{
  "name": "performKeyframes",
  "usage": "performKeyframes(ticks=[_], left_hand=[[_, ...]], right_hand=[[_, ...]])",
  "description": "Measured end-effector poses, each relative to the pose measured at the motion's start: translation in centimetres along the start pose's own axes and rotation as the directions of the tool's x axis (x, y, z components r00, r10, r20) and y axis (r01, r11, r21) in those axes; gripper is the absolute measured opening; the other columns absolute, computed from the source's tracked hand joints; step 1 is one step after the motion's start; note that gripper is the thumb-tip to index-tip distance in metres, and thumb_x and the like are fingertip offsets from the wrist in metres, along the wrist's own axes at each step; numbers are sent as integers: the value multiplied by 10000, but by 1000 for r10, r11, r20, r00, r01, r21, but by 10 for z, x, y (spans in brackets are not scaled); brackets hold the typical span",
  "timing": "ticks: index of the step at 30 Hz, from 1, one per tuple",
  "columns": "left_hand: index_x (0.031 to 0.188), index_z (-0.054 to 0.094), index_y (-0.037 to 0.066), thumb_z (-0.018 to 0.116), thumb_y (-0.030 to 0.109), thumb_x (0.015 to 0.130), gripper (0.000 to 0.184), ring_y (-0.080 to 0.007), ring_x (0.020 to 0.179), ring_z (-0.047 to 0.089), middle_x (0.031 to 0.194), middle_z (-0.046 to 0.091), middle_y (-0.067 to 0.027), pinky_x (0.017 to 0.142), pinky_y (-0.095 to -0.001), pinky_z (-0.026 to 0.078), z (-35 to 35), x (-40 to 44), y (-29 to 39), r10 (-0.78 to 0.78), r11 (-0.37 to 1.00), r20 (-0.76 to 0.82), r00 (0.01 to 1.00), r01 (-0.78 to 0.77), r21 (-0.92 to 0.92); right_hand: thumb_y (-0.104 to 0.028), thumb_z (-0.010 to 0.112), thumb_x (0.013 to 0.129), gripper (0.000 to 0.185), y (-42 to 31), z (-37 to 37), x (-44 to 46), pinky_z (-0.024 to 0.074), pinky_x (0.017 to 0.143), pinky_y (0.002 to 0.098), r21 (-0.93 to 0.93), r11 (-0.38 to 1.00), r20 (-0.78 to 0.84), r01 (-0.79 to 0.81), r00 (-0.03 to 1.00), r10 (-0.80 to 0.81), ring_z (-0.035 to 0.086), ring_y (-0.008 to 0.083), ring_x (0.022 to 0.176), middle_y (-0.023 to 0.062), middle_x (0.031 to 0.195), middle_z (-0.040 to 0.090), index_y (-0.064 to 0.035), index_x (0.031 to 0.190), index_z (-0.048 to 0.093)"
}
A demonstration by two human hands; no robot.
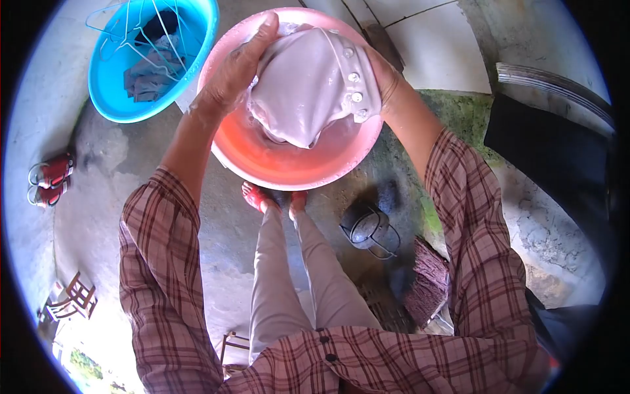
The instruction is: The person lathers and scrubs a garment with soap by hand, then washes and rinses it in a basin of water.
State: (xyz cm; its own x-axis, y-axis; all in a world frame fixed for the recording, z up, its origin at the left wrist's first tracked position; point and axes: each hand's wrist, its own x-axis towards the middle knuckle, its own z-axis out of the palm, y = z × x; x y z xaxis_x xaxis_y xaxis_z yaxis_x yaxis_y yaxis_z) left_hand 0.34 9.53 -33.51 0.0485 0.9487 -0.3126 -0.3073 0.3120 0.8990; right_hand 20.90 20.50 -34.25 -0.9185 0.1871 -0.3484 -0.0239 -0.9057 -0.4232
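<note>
A wet, pale lilac garment (298,85) with a row of shiny round buttons is bunched up above a pink basin (289,177). On its left side my left hand (237,73) grips the cloth, thumb on top and the other fingers mostly hidden. My right hand (386,80) holds the opposite side by the buttoned strip, its fingers largely behind the fabric. Some of the cloth hangs down into the basin, where an orange-pink wall shows below it.
Left of the pink basin stands a blue basin (108,98) with wire hangers (125,43) and dark and greyish clothes (154,75). A round black object with a handle (364,226) and a maroon mat (426,282) lie lower right. Red shoes (51,180) sit far left.
</note>
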Motion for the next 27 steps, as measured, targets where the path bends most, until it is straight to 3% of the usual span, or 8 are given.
performKeyframes(ticks=[5, 10, 12, 14, 17, 21, 24, 27], left_hand=[[1217, 535, -4, 547, 465, 892, 570, -177, 979, 593, 1120, 604, -116, 881, -310, 463, -17, -9, -16, -141, 989, -50, 989, 143, 47], [1052, 612, 46, 569, 319, 908, 312, -152, 890, 627, 972, 653, -69, 805, -302, 512, -13, -17, 5, -81, 864, -206, 975, -34, -503], [1029, 618, 62, 558, 288, 918, 259, -146, 874, 627, 951, 656, -52, 790, -306, 515, -26, -13, 1, -87, 802, -235, 968, -72, -593], [1018, 618, 71, 547, 286, 925, 245, -151, 863, 629, 943, 656, -45, 784, -316, 512, -23, -19, 14, -67, 788, -210, 975, -77, -611], [1025, 614, 54, 554, 303, 917, 277, -167, 875, 632, 956, 658, -63, 813, -326, 505, -14, -38, 30, -91, 814, -233, 968, -62, -578], [1068, 602, 43, 559, 309, 912, 312, -193, 919, 627, 997, 654, -87, 851, -342, 495, -27, -55, 30, -40, 824, -260, 965, -115, -555], [1092, 596, 45, 564, 303, 908, 319, -204, 948, 616, 1022, 645, -92, 862, -363, 489, -42, -63, 20, -36, 843, -385, 922, -179, -507], [1111, 592, 54, 589, 325, 889, 349, -211, 997, 593, 1077, 622, -81, 882, -378, 477, -48, -70, 7, -126, 842, -434, 892, -135, -522]], right_hand=[[-203, 500, 899, 348, -14, -13, -7, 519, 789, 292, -257, 958, -166, -124, 983, 83, 641, 151, 881, 107, 1033, 656, -4, 1174, 575], [-385, 605, 847, 479, 10, -18, -3, 488, 787, 316, -690, 700, -230, -187, 973, 33, 626, 190, 862, 92, 984, 650, -41, 1180, 569], [-359, 672, 780, 498, 30, -30, -4, 443, 854, 390, -967, -53, -242, -248, 965, -98, 618, 279, 949, 157, 973, 654, -76, 1173, 559], [-293, 700, 749, 479, 57, -61, -9, 483, 755, 383, -849, -416, -126, -326, 890, -439, 646, 292, 852, 167, 889, 664, -116, 1174, 568], [-246, 698, 752, 368, 68, -87, -15, 502, 643, 361, -894, -174, -179, -413, 685, -706, 661, 267, 725, 144, 802, 672, -109, 1088, 635], [-221, 736, 749, 230, 46, -107, -31, 503, 631, 302, -901, 372, -416, -223, 688, -595, 647, 160, 674, 86, 781, 691, -33, 881, 713], [-179, 744, 752, 240, 9, -75, -49, 500, 719, 287, -528, 838, -425, 137, 812, -400, 645, 156, 754, 67, 832, 689, -1, 907, 702], [-261, 655, 846, 335, -16, -25, -55, 483, 804, 301, -385, 904, -407, 185, 845, -347, 607, 163, 938, 83, 1017, 647, 8, 1045, 637]])
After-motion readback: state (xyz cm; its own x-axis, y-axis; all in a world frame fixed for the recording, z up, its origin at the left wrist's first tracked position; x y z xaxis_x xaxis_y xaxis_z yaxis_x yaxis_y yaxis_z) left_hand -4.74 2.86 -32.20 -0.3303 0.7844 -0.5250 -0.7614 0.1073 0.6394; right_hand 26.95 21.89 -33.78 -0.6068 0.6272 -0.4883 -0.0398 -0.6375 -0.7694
